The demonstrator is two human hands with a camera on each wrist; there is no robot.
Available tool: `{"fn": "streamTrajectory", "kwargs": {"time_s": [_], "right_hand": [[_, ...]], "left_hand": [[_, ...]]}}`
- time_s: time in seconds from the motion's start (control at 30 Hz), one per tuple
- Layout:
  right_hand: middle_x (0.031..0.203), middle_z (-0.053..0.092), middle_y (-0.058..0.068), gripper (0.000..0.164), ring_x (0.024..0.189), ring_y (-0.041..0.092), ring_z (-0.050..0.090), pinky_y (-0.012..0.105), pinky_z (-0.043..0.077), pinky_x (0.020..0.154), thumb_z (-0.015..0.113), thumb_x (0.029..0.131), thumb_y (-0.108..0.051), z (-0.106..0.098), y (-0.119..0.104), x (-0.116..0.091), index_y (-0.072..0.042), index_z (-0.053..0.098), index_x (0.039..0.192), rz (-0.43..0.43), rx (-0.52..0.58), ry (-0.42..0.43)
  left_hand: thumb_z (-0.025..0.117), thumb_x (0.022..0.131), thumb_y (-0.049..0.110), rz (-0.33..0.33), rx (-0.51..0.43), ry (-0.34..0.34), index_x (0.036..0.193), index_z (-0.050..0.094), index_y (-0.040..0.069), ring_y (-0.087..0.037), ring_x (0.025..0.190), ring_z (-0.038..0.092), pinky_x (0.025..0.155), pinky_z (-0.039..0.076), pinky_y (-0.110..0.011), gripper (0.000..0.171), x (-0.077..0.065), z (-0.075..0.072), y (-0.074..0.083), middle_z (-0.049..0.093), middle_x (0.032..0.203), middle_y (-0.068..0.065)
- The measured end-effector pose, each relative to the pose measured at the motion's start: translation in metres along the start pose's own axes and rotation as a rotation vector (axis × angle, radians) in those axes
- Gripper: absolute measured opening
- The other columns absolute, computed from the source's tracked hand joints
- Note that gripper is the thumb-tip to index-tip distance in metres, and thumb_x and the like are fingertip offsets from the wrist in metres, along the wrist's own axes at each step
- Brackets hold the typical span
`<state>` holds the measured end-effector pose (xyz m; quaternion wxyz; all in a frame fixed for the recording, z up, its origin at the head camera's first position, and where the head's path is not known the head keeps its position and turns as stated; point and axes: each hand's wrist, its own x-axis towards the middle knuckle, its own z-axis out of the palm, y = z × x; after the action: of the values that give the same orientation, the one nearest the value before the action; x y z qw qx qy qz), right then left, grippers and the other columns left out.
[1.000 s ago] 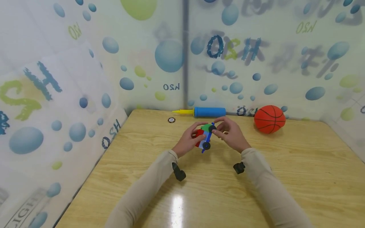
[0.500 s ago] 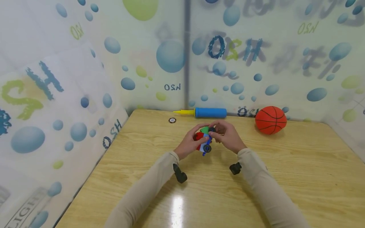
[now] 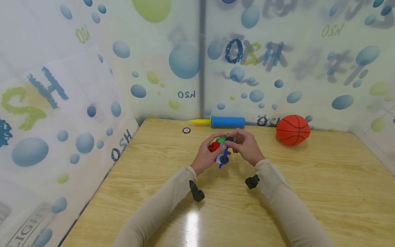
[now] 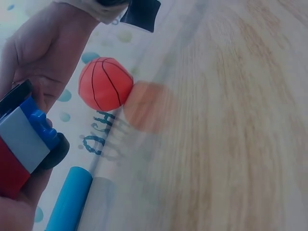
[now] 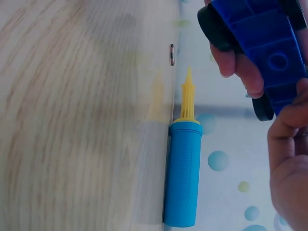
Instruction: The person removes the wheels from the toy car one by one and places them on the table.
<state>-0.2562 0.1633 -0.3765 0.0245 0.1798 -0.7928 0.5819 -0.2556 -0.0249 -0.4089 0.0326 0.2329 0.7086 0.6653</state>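
A toy block car (image 3: 225,151) is held above the table between both hands, tilted so its blue wheeled base faces right. It has red, pale blue and green blocks and black wheels. My left hand (image 3: 203,156) grips the body, thumb on the near side and fingers behind. At the car's far end, my right hand (image 3: 248,148) pinches the base beside a black wheel. In the right wrist view, the car's hollow blue underside (image 5: 274,50) shows, with left fingertips curled round its edge. The left wrist view has the car's pale block (image 4: 25,137) at its left edge.
Behind the hands, a blue pump (image 3: 227,122) with a yellow nozzle lies along the back of the wooden table (image 3: 160,192). Left of it is a small round disc (image 3: 186,130). A red basketball (image 3: 293,130) sits at back right. Patterned walls stand behind and at left.
My right hand has moved slightly left and closed in on the car's far end. The car has turned and dropped a little in the left hand's grip.
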Motion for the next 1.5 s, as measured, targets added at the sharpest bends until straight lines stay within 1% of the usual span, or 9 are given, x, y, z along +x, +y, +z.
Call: {"fn": "streamTrajectory", "kwargs": {"time_s": [0.13, 0.27, 0.37, 0.5, 0.63, 0.83, 1.17, 1.37, 1.5], "right_hand": [[0.073, 0.056, 0.006, 0.02, 0.054, 0.015, 0.053, 0.036, 0.05, 0.055, 0.069, 0.094, -0.009, 0.0, 0.003, 0.002, 0.0, 0.065, 0.111, -0.014, 0.002, 0.006], [0.071, 0.058, 0.01, 0.015, 0.053, 0.019, 0.056, 0.035, 0.051, 0.052, 0.07, 0.093, -0.007, 0.0, 0.003, 0.002, 0.0, 0.067, 0.106, -0.062, -0.032, 0.007], [0.071, 0.062, 0.011, 0.008, 0.053, 0.022, 0.058, 0.032, 0.052, 0.052, 0.072, 0.091, -0.005, 0.001, 0.003, 0.001, -0.002, 0.067, 0.096, -0.143, -0.137, 0.0], [0.074, 0.067, 0.014, 0.009, 0.057, 0.026, 0.064, 0.031, 0.057, 0.056, 0.073, 0.091, -0.009, -0.004, 0.003, 0.002, -0.006, 0.069, 0.098, -0.175, -0.252, -0.017], [0.082, 0.066, 0.021, 0.024, 0.068, 0.035, 0.069, 0.041, 0.061, 0.064, 0.072, 0.092, -0.011, -0.022, 0.012, 0.009, -0.005, 0.068, 0.115, -0.02, -0.195, -0.053], [0.086, 0.071, 0.016, 0.038, 0.074, 0.026, 0.073, 0.036, 0.062, 0.072, 0.069, 0.09, -0.001, -0.04, 0.042, 0.022, 0.003, 0.062, 0.127, 0.216, -0.274, -0.205], [0.099, 0.076, 0.016, 0.039, 0.074, 0.018, 0.068, 0.028, 0.053, 0.065, 0.077, 0.087, -0.013, -0.049, 0.072, 0.043, -0.011, 0.071, 0.125, 0.364, -0.482, -0.206], [0.129, 0.065, 0.021, 0.04, 0.096, 0.026, 0.063, 0.03, 0.05, 0.075, 0.075, 0.089, -0.019, -0.057, 0.075, 0.049, -0.014, 0.07, 0.128, 0.432, -0.555, -0.188], [0.127, 0.066, 0.021, 0.042, 0.093, 0.025, 0.064, 0.029, 0.05, 0.073, 0.075, 0.088, -0.021, -0.058, 0.076, 0.054, -0.015, 0.069, 0.129, 0.464, -0.553, -0.196]], "left_hand": [[0.061, 0.101, 0.015, 0.005, -0.028, 0.013, 0.137, 0.058, 0.024, -0.034, 0.097, 0.074, 0.087, 0.06, -0.047, 0.038, 0.001, 0.001, -0.001, 0.067, 0.124, -0.016], [0.063, 0.1, 0.016, -0.008, -0.037, 0.015, 0.136, 0.059, 0.022, -0.029, 0.088, 0.077, 0.081, 0.062, -0.037, 0.037, 0.001, 0.001, 0.0, 0.068, 0.123, -0.017], [0.063, 0.1, 0.02, -0.038, 0.0, 0.032, 0.136, 0.059, 0.022, -0.017, 0.085, 0.074, 0.074, 0.06, -0.028, 0.037, 0.0, -0.001, -0.001, 0.066, 0.127, -0.015], [0.061, 0.101, 0.019, -0.124, -0.083, 0.036, 0.14, 0.054, 0.019, -0.016, 0.085, 0.073, 0.073, 0.061, -0.029, 0.04, 0.0, -0.009, -0.001, 0.063, 0.128, -0.024], [0.057, 0.103, 0.016, -0.165, -0.186, 0.034, 0.141, 0.049, 0.021, -0.032, 0.095, 0.073, 0.078, 0.063, -0.037, 0.04, 0.002, -0.018, 0.006, 0.061, 0.126, -0.032], [0.054, 0.104, 0.022, -0.212, -0.137, -0.022, 0.144, 0.042, 0.025, -0.042, 0.116, 0.063, 0.078, 0.062, -0.034, 0.042, 0.005, -0.019, 0.009, 0.057, 0.132, -0.022], [0.054, 0.105, 0.023, -0.167, -0.097, -0.068, 0.145, 0.042, 0.022, -0.044, 0.116, 0.065, 0.08, 0.062, -0.034, 0.042, 0.001, -0.013, 0.009, 0.058, 0.131, -0.025], [0.052, 0.105, 0.023, -0.123, -0.064, -0.072, 0.142, 0.049, 0.024, -0.026, 0.102, 0.07, 0.085, 0.061, -0.037, 0.036, 0.002, -0.011, 0.012, 0.058, 0.13, -0.02], [0.051, 0.106, 0.021, -0.127, -0.056, -0.06, 0.137, 0.055, 0.026, -0.018, 0.096, 0.069, 0.089, 0.06, -0.041, 0.032, 0.003, -0.01, 0.013, 0.058, 0.128, -0.016]]}}
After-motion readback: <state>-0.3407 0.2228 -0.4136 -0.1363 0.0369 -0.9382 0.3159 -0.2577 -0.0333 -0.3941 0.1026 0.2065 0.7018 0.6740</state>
